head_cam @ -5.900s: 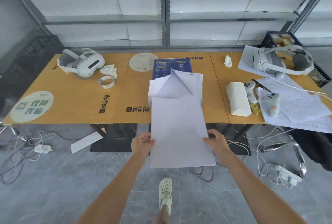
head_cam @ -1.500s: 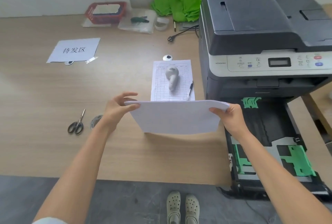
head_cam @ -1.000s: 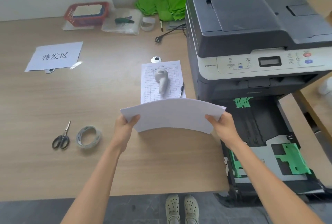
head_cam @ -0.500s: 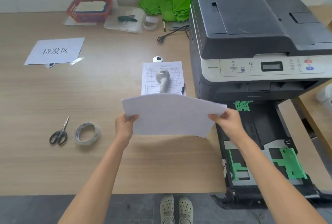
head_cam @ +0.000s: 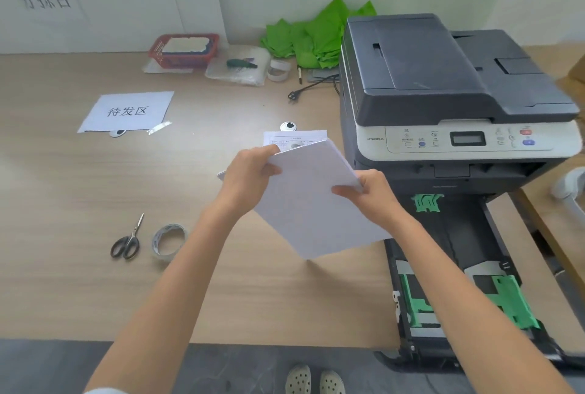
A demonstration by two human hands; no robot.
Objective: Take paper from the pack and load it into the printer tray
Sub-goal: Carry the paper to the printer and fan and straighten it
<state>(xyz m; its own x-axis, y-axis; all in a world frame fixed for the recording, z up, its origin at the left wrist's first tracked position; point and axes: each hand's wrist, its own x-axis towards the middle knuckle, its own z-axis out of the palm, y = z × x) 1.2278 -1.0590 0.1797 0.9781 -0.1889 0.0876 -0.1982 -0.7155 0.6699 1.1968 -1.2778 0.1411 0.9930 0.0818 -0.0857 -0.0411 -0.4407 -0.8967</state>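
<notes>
A stack of white paper (head_cam: 311, 203) hangs tilted above the wooden table, one corner pointing down. My left hand (head_cam: 250, 177) grips its upper left edge and my right hand (head_cam: 368, 192) pinches its right edge. To the right stands a dark grey printer (head_cam: 443, 86). Its black paper tray (head_cam: 456, 254) is pulled out toward me, with green guides and no paper in it. The stack is left of the tray, apart from it.
Scissors (head_cam: 126, 240) and a tape roll (head_cam: 167, 240) lie on the table (head_cam: 79, 203) at the left. A printed form (head_cam: 294, 137) lies behind the stack. A labelled sheet (head_cam: 126, 112), a red basket (head_cam: 185, 50) and green bags (head_cam: 316, 36) sit farther back.
The stack has turned from a wide, level hold to a tilted, corner-down one. My left hand has shifted to its upper edge and my hands are closer together.
</notes>
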